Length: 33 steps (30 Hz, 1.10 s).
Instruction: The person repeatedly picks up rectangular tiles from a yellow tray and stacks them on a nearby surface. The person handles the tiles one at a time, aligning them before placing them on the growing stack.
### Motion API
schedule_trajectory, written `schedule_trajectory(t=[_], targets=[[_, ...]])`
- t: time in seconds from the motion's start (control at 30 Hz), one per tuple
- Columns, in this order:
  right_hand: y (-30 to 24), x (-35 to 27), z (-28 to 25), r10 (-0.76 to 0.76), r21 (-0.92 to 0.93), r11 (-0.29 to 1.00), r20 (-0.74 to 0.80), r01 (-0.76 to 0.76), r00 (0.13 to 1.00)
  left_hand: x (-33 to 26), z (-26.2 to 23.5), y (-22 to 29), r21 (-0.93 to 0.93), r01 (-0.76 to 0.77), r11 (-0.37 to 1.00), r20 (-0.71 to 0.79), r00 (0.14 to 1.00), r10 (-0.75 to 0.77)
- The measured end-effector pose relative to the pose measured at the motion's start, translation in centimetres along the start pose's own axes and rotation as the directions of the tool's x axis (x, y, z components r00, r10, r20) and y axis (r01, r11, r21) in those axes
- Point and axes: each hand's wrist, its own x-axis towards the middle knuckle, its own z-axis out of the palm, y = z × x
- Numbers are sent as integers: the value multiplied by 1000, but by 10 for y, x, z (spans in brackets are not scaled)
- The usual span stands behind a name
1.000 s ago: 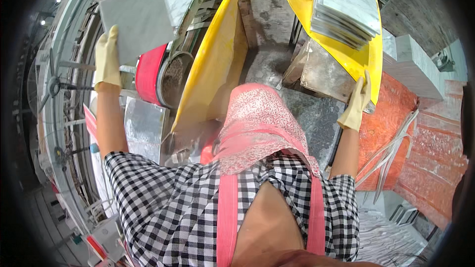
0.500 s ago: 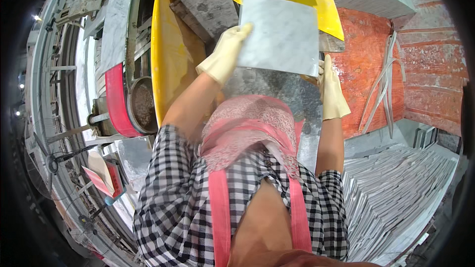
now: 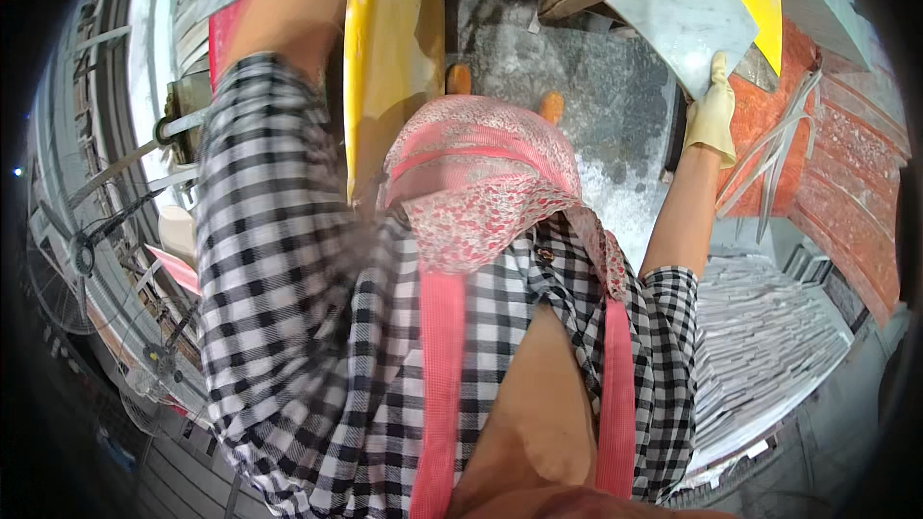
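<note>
A square grey-white marble-like stone tile (image 3: 681, 14) hangs tilted at the upper right, one corner toward me. My right hand (image 3: 711, 120), in a cream rubber glove, grips that near corner; the thumb lies on the tile's upper face and the other fingers are hidden beneath it. My left forearm (image 3: 293, 10) stretches up past the yellow panel at the left, and the hand itself is beyond the upper edge of the picture. Behind the tile, part of a yellow sheet (image 3: 767, 5) and the edge of a stack of tiles show.
A tall yellow panel (image 3: 385, 58) stands left of my body. Wet grey floor (image 3: 606, 77) lies ahead, with orange footwear (image 3: 551, 108) on it. To the right are orange-red boards (image 3: 846, 173) with loose pale straps (image 3: 769, 149). Many stacked thin slabs (image 3: 760, 346) fill the lower right.
My left hand has let go of the tile and reached up and left, out of view. My right hand still holds the tile, now farther right and turned cornerwise. My view has shifted.
</note>
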Motion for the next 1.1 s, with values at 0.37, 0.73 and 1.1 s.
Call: schedule_trajectory(t=[0.37,0.73,1.1], targets=[[-2,-18,-28,27,-57,998,-88,-32,996,-121,-352,-179,437,581,686,-622,747,-236],[-23,-3,-68,-13,-100,995,-43,9,999,-120,-371,-85,-101,619,779,-509,641,-575],[-81,13,-106,1,94,996,-16,1,1000,-92,-253,10,412,546,730,-511,802,-311]])
